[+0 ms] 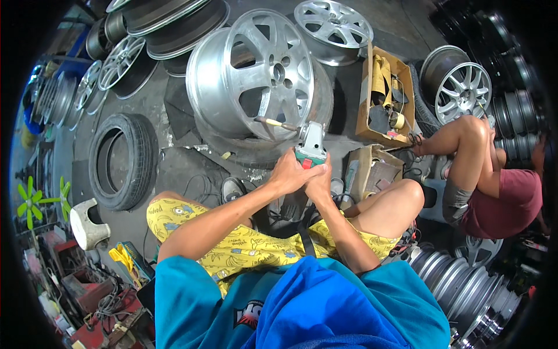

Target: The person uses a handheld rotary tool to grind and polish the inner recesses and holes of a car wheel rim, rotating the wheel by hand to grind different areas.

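Note:
My left hand (pixel 290 170) and my right hand (pixel 318 177) are both closed on a silver and green angle grinder (pixel 313 142) with a red switch, held between my bent knees. Its head points away from me, at the lower edge of a large silver alloy wheel (pixel 269 70), which stands tilted on a tyre (pixel 321 96). A slim attachment (pixel 273 122) with cream and dark parts reaches left from the grinder's head across the wheel's lower spokes. I cannot tell whether it touches the wheel. My fingertips are partly hidden around the tool.
Another person (pixel 494 198) crouches at right by a spoked wheel (pixel 465 93). A cardboard box (pixel 410 93) of supplies and an open carton (pixel 375 168) sit right of the grinder. A loose tyre (pixel 103 160) lies left, more rims (pixel 334 23) behind, stacked rims (pixel 453 285) lower right, tools (pixel 99 291) lower left.

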A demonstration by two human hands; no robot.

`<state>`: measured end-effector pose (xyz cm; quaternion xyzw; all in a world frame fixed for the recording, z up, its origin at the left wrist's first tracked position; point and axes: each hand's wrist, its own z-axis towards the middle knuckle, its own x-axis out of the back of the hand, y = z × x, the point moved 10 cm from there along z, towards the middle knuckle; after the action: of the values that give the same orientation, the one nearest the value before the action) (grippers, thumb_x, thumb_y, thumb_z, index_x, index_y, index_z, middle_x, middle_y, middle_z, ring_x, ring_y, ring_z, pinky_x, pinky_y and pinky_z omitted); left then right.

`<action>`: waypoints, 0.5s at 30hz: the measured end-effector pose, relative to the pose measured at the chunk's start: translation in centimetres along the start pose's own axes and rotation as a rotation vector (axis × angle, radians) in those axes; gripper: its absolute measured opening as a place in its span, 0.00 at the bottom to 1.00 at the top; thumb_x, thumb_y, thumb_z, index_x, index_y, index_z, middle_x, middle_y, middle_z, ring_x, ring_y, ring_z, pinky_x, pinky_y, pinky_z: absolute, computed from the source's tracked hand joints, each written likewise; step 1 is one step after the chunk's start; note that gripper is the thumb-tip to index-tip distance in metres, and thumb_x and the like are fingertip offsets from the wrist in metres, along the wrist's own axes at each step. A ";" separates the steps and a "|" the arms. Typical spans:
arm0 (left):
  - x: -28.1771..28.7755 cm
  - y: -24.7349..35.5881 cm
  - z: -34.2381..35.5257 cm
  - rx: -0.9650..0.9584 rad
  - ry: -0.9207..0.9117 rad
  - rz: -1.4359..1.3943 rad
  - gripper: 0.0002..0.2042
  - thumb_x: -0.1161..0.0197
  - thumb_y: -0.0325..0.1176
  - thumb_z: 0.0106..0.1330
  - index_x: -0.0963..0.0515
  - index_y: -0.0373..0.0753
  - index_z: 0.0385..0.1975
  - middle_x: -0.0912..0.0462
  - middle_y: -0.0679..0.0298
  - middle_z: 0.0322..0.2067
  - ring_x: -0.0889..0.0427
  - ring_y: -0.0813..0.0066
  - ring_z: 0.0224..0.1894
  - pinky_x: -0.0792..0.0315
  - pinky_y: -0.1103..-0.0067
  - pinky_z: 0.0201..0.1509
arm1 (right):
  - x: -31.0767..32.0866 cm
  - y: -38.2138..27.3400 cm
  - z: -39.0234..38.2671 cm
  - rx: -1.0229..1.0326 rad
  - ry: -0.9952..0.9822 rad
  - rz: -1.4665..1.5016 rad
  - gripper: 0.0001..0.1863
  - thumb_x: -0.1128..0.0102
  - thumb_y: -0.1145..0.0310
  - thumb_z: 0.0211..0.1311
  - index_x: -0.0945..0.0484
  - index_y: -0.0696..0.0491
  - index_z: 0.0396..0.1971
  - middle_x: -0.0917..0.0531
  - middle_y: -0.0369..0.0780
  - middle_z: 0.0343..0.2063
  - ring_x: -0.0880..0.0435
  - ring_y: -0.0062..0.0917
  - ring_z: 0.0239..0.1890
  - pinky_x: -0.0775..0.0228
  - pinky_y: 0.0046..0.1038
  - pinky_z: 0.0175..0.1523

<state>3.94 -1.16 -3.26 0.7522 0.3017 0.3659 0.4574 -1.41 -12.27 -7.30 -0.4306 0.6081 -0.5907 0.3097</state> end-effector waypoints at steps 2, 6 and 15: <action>-0.2 0.1 0.0 0.006 -0.021 -0.038 0.42 0.22 0.58 0.49 0.25 0.24 0.52 0.16 0.44 0.47 0.15 0.53 0.49 0.24 0.66 0.57 | -0.1 -0.2 -0.1 -0.055 -0.050 -0.032 0.29 0.29 0.74 0.56 0.33 0.59 0.55 0.16 0.41 0.42 0.18 0.24 0.43 0.24 0.30 0.51; 0.1 -0.4 1.2 0.018 0.040 -0.103 0.44 0.22 0.58 0.49 0.27 0.24 0.54 0.16 0.45 0.48 0.16 0.55 0.52 0.25 0.67 0.59 | 0.4 -0.2 2.1 -0.013 -0.011 0.007 0.31 0.26 0.72 0.52 0.33 0.59 0.54 0.16 0.45 0.42 0.17 0.28 0.44 0.24 0.33 0.51; 1.1 2.5 8.2 -0.107 -0.033 -0.201 0.23 0.26 0.50 0.62 0.15 0.35 0.45 0.11 0.62 0.39 0.16 0.81 0.41 0.23 0.76 0.48 | 0.3 -7.5 8.8 0.152 0.043 -0.292 0.36 0.23 0.69 0.47 0.34 0.65 0.52 0.15 0.54 0.36 0.13 0.40 0.41 0.22 0.37 0.46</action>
<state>11.66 -5.10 -3.25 0.6986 0.3483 0.3214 0.5360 7.44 -16.01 -0.88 -0.4770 0.4989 -0.6829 0.2391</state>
